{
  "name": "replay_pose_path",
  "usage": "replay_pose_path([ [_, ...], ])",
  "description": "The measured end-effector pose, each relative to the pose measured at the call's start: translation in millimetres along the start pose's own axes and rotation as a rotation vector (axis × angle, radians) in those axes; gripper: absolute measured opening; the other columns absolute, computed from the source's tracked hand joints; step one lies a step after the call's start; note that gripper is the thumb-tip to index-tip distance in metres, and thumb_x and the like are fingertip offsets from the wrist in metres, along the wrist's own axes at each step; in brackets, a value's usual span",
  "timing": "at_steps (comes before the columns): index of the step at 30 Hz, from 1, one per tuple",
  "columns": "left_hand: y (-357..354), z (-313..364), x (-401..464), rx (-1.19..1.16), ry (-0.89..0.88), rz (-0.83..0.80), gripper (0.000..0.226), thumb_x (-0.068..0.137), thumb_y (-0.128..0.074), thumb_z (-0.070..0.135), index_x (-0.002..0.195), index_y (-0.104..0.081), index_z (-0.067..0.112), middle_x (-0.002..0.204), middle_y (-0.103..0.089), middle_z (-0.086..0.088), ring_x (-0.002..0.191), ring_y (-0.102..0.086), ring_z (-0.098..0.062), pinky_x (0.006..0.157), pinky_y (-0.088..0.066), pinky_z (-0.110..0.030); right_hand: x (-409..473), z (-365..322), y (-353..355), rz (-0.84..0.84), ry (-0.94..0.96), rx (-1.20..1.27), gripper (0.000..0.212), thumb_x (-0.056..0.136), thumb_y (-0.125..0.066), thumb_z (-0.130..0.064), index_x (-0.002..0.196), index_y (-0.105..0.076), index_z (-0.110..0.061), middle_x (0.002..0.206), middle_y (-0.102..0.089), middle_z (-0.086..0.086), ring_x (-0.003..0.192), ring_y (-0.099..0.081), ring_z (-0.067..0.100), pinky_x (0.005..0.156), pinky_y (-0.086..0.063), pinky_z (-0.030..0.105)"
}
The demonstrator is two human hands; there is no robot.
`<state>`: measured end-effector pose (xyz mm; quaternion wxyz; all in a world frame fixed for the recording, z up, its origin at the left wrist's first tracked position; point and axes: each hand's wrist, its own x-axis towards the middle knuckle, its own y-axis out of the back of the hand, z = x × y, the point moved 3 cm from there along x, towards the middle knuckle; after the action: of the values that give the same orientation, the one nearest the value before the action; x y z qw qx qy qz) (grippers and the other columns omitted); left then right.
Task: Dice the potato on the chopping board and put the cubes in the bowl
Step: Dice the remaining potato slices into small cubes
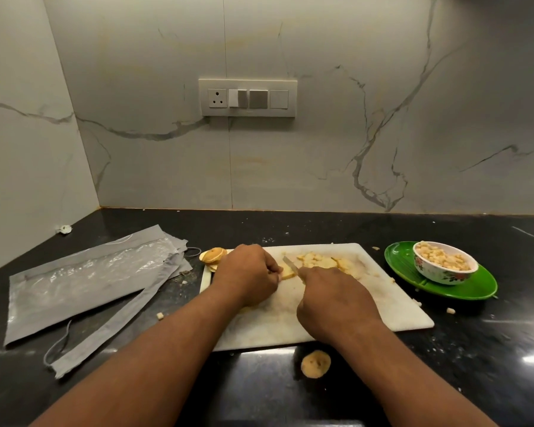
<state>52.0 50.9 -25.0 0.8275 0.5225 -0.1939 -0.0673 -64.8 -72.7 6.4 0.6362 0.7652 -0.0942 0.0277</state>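
White plastic chopping board (pixel 336 309) is laid on the black stone bench (pixel 475 365). A pale yellow potato slice (pixel 287 273) is pinned on it by the curled fingers of the left hand (pixel 247 274), while a small steel knife (pixel 290 264) is gripped by the right hand (pixel 333 298), blade on the slice. Cut cubes (pixel 316 261) are piled just behind. The floral ceramic bowl (pixel 444 268), already holding cubes, is set on a green plate (pixel 463 289) at right.

This is a home kitchen. A black stone bench (pixel 444 349) meets a wall of marble-look tiles (pixel 352 149) with a socket-and-switch panel (pixel 248 98), and on the bench lie a white chopping board (pixel 336 312), cut potato pieces (pixel 318 261) and a flowered bowl (pixel 444 268) on a green plate (pixel 463 288).
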Motion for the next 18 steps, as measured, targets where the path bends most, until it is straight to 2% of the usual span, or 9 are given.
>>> replay_pose_path([
  [5, -5, 1, 5, 0.028, 0.012, -0.007, 0.023, 0.095, -0.068, 0.042, 0.111, -0.081, 0.032, 0.106, -0.077, 0.017, 0.091, -0.062, -0.008, 0.071, -0.049, -0.024, -25, 8, -1, -0.059, 0.030, -0.059, 0.053, 0.091, -0.050, -0.028, 0.144, -0.041, -0.032, 0.135, -0.055, -0.003, 0.116, -0.054, 0.019, 0.092, -0.046, 0.033],
  [11, -5, -6, 6, -0.054, 0.046, 0.013, 0.017, 0.091, -0.075, 0.040, 0.102, -0.083, 0.030, 0.097, -0.077, 0.016, 0.089, -0.063, -0.007, 0.073, -0.049, -0.023, -11, -3, 6, 0.052, 0.019, -0.039, 0.052, 0.092, -0.048, -0.025, 0.143, -0.045, -0.032, 0.132, -0.058, -0.003, 0.112, -0.056, 0.019, 0.088, -0.048, 0.033],
  [18, -6, -6, 8, -0.035, 0.062, -0.007, 0.015, 0.091, -0.075, 0.042, 0.099, -0.083, 0.032, 0.093, -0.076, 0.018, 0.086, -0.063, -0.006, 0.076, -0.057, -0.028, -31, 0, -2, -0.046, 0.056, -0.054, 0.060, 0.090, -0.049, -0.028, 0.148, -0.036, -0.033, 0.138, -0.052, -0.003, 0.119, -0.052, 0.020, 0.094, -0.043, 0.034],
])
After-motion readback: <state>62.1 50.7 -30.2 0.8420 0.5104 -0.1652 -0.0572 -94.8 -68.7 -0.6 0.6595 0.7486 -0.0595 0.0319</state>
